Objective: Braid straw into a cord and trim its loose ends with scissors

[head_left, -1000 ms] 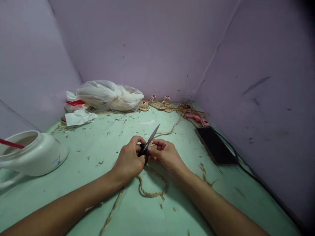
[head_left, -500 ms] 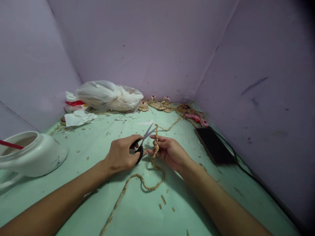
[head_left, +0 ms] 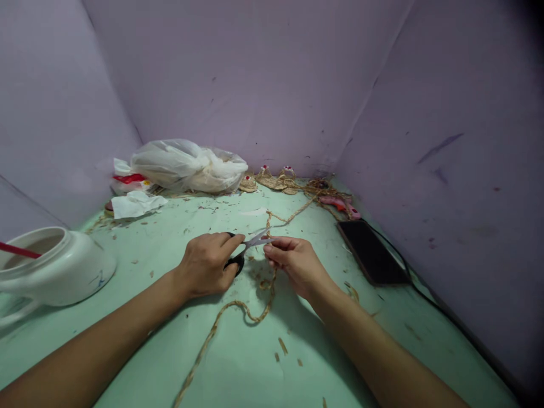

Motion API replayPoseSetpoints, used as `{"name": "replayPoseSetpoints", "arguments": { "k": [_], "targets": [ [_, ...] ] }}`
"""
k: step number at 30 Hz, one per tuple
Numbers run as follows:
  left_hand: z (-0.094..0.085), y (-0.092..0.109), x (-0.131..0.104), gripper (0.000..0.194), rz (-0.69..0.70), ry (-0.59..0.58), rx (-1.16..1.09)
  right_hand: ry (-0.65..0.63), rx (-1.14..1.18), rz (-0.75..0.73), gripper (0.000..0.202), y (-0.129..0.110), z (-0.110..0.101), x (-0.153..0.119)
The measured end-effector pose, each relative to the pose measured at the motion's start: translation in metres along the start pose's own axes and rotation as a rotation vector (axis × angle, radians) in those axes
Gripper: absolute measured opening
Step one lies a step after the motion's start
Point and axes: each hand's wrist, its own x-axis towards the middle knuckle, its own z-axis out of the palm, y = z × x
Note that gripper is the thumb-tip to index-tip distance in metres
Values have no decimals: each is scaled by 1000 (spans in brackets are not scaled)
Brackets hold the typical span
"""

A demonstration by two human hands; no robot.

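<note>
1. Left grip [head_left: 208,265] closed on black-handled scissors [head_left: 246,245]; right grip [head_left: 297,262] pinching braided cord [head_left: 209,339], which trails over the tabletop [head_left: 238,368]
2. Parted blades have just reached the cord beside the right fingertips, putting it within cutting reach
3. Counted: one phone [head_left: 374,255], one white pot [head_left: 87,266], three red-beaded woven pieces [head_left: 248,184]

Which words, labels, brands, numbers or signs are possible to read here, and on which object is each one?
No text can be read.
Red-and-yellow packet: any print is too small and blurred to read.
White pot: a small blue mark, with no letter or number that I can make out.
Phone: dark screen, no text showing.
Scissors in the left hand: no lettering can be made out.
</note>
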Motion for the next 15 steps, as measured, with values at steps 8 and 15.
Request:
{"name": "replayPoseSetpoints", "arguments": {
  "k": [8, 15],
  "targets": [
    [-8, 11, 26, 47, -855, 61, -1140, -89, 39, 132, 28, 5, 10, -7],
    [-6, 18, 37, 47, -1079, 167, -1474, -269, 46, 183, 33, 22, 18, -13]
  ]
}}
